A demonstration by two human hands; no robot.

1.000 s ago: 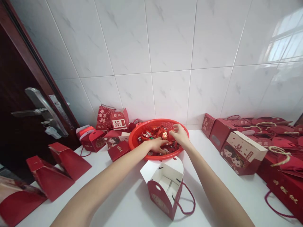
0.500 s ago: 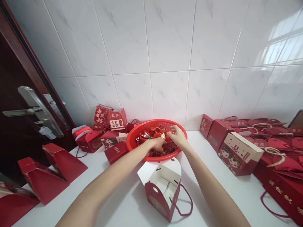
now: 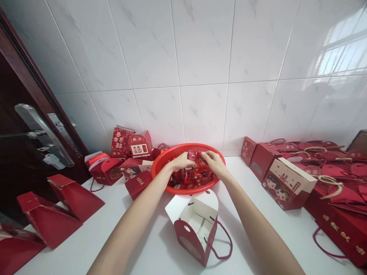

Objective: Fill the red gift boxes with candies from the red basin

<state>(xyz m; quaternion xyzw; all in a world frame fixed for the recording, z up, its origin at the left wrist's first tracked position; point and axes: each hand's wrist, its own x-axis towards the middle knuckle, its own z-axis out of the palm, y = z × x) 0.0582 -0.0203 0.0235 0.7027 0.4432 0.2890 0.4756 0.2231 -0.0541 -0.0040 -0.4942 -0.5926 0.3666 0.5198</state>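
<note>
Both hands are inside a red plastic basket (image 3: pixel 159 179) heaped with red-wrapped candies (image 3: pixel 190 179). My left hand (image 3: pixel 181 162) is closed around a dark red wrapped candy (image 3: pixel 191 154), which shows above its thumb and fingers. Opposite it, my right hand (image 3: pixel 214 164) has its fingers curled in at red wrappers; what they grip, if anything, is hidden. Just in front of the basket stands a red gift box (image 3: pixel 189 244), open at the top, its white inside bare and a dark red cord handle (image 3: pixel 226 254) at its right.
Red boxes (image 3: pixel 140 145) crowd the table's back left, with folded red boxes (image 3: pixel 48 210) nearer. At right stand a box with cartoon figures (image 3: pixel 282 187) and many packed red boxes (image 3: pixel 338 225). A tiled wall (image 3: pixel 200 110) rises behind; a door (image 3: pixel 17 172) is at left.
My left hand has risen from deep among the candies and now shows a dark red candy in its grip. My right hand has dipped slightly. The view has shifted a little.
</note>
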